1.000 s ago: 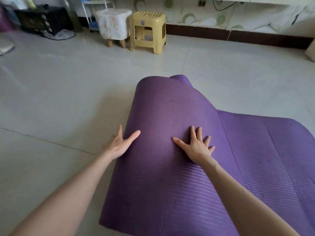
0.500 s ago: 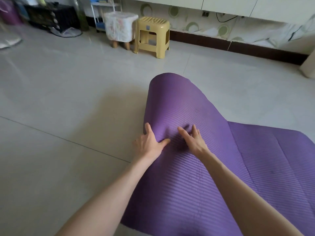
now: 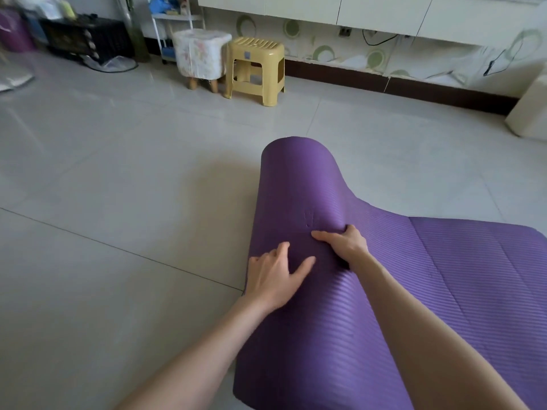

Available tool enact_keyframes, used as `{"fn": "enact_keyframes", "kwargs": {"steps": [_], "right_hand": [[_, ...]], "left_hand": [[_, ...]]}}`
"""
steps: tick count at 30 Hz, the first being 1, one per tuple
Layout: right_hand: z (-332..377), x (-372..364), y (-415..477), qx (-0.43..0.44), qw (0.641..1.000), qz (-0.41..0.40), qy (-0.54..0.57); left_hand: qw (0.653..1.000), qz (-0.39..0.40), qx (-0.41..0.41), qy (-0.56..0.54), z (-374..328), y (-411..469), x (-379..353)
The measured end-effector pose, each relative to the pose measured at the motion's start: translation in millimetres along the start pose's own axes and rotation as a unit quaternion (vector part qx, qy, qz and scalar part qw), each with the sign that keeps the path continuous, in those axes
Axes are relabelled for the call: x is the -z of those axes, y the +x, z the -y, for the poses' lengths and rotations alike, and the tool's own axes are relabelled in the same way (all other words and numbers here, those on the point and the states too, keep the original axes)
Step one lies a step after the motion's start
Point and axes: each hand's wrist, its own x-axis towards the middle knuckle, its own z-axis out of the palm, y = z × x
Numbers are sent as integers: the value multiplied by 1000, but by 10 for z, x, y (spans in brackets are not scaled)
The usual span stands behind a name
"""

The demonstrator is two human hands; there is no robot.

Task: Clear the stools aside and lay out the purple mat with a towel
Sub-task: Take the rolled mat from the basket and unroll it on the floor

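Centre frame: left hand (image 3: pixel 273 278) lies flat, fingers spread, on purple mat (image 3: pixel 450 279); right hand (image 3: pixel 344 242) grips its hump. Best: smooth outward, evenly.

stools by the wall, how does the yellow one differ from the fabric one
The yellow stool is bare plastic with a slotted top; the fabric stool is wrapped in pale floral cloth. The yellow stool has broad plastic legs; the fabric stool short wooden ones. Both stand upright, side by side.
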Motion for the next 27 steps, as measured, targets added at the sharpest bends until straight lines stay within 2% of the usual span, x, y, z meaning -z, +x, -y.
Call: {"fn": "enact_keyframes", "kwargs": {"steps": [2,4,6,7,9,11,14,15,16,18,20,24,27], "right_hand": [[-123,8,-1,14,1000,-26,-6],[-174,51,5,30,998,-47,0],[-214,94,-14,44,997,-58,1],[-233,105,-26,49,997,-59,4],[-273,133,-35,50,997,-64,12],[-291,163,-19,41,997,-59,14],[-288,224,-18,29,998,-46,43],[-297,247,-19,27,997,-38,60],[-288,263,-36,30,996,-25,85],[-331,267,-54,30,991,-4,131],[-388,202,3,17,989,10,145],[-186,-61,-123,23,993,68,95],[-33,-305,-232,40,995,87,35]], "left_hand": [[999,-10,35,-21,215,46,-113],[988,6,152,-16,493,116,-214],[949,75,291,-90,702,150,-266],[923,106,332,-160,781,147,-286],[867,157,354,-314,775,130,-334],[821,176,343,-422,682,94,-391],[791,159,307,-505,497,85,-287],[799,142,315,-492,468,90,-205],[823,111,331,-448,451,96,-88],[893,23,349,-283,388,109,217],[942,-50,315,-102,266,123,635],[964,-166,192,82,-114,104,1241],[948,-170,129,236,-287,42,1305]]}}
